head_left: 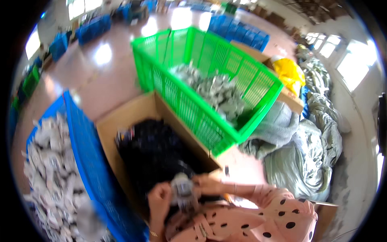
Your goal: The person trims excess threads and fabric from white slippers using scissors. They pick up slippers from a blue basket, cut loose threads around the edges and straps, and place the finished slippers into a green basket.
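Observation:
In front of my body, a small grey-and-white soft item [183, 191] is held up between my hands; it looks like a plush piece, but blur hides its exact kind. My left hand [159, 198] is closed, fingers curled at the item's left edge. On the other side, my right hand [206, 186] grips the item with bent fingers. Just beyond them stands an open cardboard box [109, 128] containing a black bag or dark plastic heap [155, 141].
A large green plastic crate [181, 94] with grey soft pieces [221, 94] stands beyond the box. At left, a blue bin [82, 141] holds many pale plush-like pieces [52, 161]. Full sacks [300, 155], a grey cloth [276, 125] and a yellow bag [289, 74] lie to the right.

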Demonstrator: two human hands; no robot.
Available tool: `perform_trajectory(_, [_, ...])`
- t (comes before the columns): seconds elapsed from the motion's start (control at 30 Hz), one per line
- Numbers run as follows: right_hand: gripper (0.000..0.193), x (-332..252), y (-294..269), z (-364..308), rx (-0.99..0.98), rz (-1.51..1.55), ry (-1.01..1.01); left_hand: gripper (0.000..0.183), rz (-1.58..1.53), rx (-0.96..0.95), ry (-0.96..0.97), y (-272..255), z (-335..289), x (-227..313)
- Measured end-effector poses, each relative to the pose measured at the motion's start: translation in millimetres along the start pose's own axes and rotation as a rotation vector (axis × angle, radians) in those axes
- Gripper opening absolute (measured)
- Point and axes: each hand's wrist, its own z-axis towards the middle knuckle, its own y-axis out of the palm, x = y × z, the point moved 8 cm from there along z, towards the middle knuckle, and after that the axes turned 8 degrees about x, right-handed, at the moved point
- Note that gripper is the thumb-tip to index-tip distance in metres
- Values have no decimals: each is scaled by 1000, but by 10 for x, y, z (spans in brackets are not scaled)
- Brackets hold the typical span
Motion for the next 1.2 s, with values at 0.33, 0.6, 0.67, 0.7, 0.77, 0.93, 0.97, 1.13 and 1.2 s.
perform_trajectory(0.33, [15,-667,-537,799,89,16,-47,33,489,529,559,-789,28,1181])
perform_trajectory(0.6, [17,-1049,-341,880,66,-117,-213,45,676,-80,619,180,67,647])
perform_trajectory(0.67, [16,-1059,-304,866,79,-117,-265,44,664,-91,568,235,119,568])
perform_trajectory(0.7, [13,-1028,-296,872,58,-116,-237,44,648,-111,530,249,138,543])
perform_trajectory(0.77, [12,-974,-300,868,59,-80,-249,43,628,-99,526,250,141,541])
perform_trajectory(0.93, [11,-981,-349,778,150,-53,-283,31,472,29,697,127,45,706])
perform_trajectory(0.97, [17,-961,-345,753,148,-69,-305,27,392,89,693,38,11,736])
perform_trajectory(1.13, [35,-1040,-358,663,171,-126,-458,14,242,492,630,-558,0,933])
perform_trajectory(1.2, [37,-1097,-366,638,213,-185,-522,22,269,480,484,-673,141,885])
